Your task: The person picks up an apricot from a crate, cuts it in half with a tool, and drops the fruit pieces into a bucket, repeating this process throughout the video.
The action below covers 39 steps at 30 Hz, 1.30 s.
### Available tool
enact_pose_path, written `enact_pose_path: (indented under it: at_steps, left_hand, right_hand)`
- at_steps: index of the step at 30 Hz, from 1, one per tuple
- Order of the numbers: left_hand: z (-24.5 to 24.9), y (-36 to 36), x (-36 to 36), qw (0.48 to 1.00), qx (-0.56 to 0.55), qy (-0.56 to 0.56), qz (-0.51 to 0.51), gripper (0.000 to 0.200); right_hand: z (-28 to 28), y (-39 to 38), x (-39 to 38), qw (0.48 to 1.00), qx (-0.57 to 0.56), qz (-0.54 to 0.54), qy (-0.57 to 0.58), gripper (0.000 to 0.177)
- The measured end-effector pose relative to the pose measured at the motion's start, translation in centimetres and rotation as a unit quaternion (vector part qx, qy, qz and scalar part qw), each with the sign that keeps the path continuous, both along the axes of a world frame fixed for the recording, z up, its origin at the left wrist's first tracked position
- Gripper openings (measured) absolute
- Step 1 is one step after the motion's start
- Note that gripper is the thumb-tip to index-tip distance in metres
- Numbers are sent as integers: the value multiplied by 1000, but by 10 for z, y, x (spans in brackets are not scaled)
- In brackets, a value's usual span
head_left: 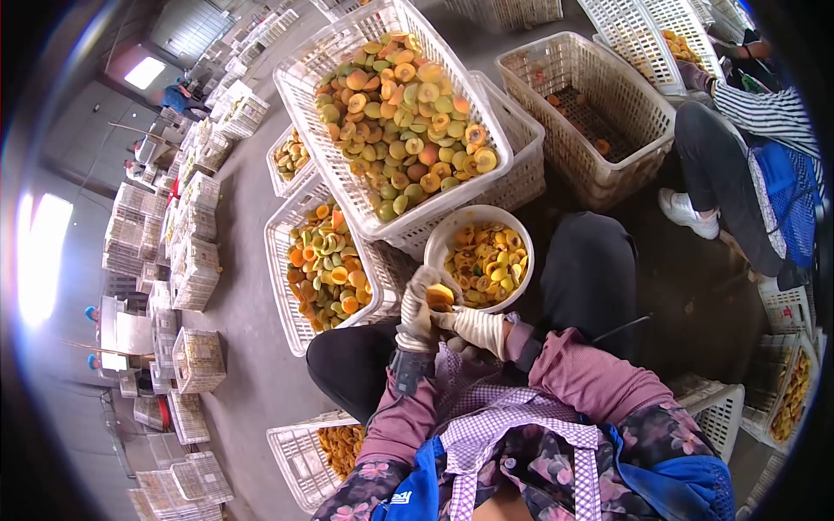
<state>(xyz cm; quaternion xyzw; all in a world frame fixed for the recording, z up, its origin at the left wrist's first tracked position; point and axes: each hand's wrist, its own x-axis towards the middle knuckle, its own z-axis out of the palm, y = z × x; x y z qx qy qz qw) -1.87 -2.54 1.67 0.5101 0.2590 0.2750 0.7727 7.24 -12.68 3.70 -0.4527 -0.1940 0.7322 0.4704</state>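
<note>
The gloved left hand [418, 310] grips a stone-fruit half [440, 298] at the near-left edge of the round white tub [436, 246], whose fruit pieces [486, 260] lie far and right of both hands. The gloved right hand [476, 327] meets it from the near right; whether it is closed on anything, I cannot tell.

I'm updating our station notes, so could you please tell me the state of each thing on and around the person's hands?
Left hand: gloved, curled
Right hand: gloved, close against the left hand
Fruit piece: cut, held in the left hand
White bucket: open, partly filled with yellow pieces
Upper crate: stacked, loaded with fruit, many halved
Lower crate: open, holding cut fruit
</note>
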Motion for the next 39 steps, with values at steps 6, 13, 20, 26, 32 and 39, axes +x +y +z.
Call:
enact_pose_path:
  at_steps: [6,13,20,26,32,39]
  left_hand:
    - [-50,108,21,945,272,59,174,35]
    - [-46,237,138,606,437,642,-173,47]
    - [-3,145,96,980,180,69,-53,25]
    - [35,5,48,994,71,2,77,35]
    - [15,-6,29,995,-44,6,88,36]
    - [1,-6,26,932,325,54,155,18]
  right_hand:
    - [-11,7,-3,942,-85,-172,275,34]
    - [-40,29,-10,948,-67,-271,156,30]
    - [-42,36,-13,919,84,-358,-140,28]
    - [-61,38,-11,893,92,-280,-341,40]
    - [-34,17,-13,868,68,-185,-457,29]
    - [-60,23,-21,889,136,-226,-374,35]
